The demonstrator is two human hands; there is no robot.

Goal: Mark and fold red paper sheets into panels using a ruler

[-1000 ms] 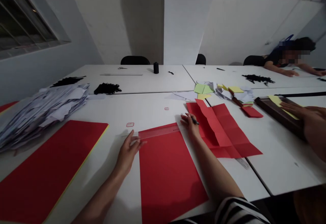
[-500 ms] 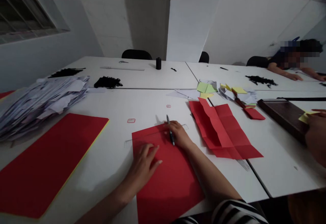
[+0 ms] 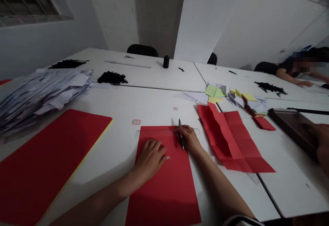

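Observation:
A sheet of red paper [image 3: 164, 188] lies in front of me, its far edge level from side to side. Across that far end rests a clear ruler [image 3: 154, 133], sticking out past the sheet on both sides. My left hand [image 3: 152, 156] lies on the red sheet with fingers slightly bent and apart, gripping nothing. At the sheet's far right corner, my right hand [image 3: 188, 138] holds a pen [image 3: 181, 137], tilted with one end up. The right fingertips are close to the ruler; whether they press on it I cannot tell.
Red sheets with a yellow edge [image 3: 64, 157] lie left, below a heap of white papers [image 3: 51, 92]. A creased red sheet [image 3: 236, 140] lies right, near coloured slips [image 3: 216, 90]. Another person's hand [image 3: 318, 133] is over a dark board [image 3: 293, 126]. A black thread spool [image 3: 166, 61] stands behind.
The red sheet has turned so its far edge now runs along the ruler instead of slanting. Both hands remain at the sheet, the pen still in the right. The neighbour's yellow slip no longer shows.

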